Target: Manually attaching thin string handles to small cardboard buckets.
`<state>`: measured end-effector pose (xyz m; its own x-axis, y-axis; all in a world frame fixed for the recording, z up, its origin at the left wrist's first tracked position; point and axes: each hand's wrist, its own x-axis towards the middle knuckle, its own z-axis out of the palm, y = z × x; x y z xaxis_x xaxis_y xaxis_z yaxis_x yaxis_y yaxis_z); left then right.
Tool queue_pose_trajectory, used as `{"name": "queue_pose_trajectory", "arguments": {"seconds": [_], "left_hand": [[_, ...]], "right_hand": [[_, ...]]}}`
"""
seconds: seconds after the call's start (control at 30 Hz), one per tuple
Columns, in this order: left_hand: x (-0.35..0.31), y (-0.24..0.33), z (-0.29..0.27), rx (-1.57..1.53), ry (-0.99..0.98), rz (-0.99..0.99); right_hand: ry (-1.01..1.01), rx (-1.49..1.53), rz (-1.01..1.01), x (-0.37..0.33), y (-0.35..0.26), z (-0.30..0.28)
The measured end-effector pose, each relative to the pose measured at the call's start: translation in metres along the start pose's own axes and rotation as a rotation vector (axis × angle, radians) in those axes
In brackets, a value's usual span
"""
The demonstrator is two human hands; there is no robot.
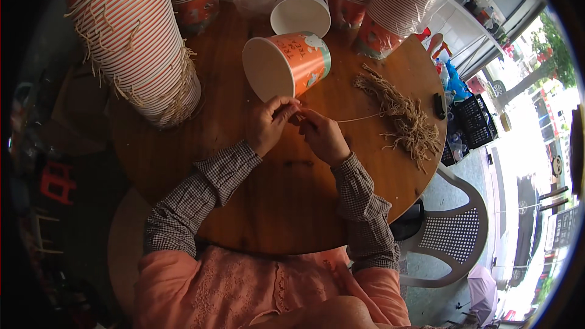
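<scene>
Two grips [267, 127] [326, 140], seemingly on one string [359, 119].

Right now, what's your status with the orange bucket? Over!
Left hand, right hand: fingertips together, string trailing from the right one. Bucket: on its side, just beyond them. String bundle: right side, apart from bucket.

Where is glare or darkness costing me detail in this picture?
Head view: the street at right is partly blown out; plastic over the rightmost cup stack glints; the red stool at left sinks into shadow; left hand and right hand are readable, fingertips less so.
</scene>
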<state>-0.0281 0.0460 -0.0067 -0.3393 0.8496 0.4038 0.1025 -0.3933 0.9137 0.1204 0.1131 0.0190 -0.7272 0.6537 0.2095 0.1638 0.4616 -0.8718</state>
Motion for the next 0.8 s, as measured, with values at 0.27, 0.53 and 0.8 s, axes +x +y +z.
{"name": "queue_pose_trajectory", "arguments": {"seconds": [0.27,0.53,0.8], "left_hand": [[0.019,-0.006,0.010,-0.017,0.009,-0.074],[0.016,-0.002,0.010,0.066,-0.174,-0.060],[0.016,0.010,0.009,0.054,-0.292,-0.115]], "right_hand": [[0.165,-0.493,-0.280,-0.010,-0.008,-0.011],[0.359,-0.258,-0.246,-0.002,0.003,-0.025],[0.339,-0.165,-0.196,0.000,0.008,-0.025]]}}
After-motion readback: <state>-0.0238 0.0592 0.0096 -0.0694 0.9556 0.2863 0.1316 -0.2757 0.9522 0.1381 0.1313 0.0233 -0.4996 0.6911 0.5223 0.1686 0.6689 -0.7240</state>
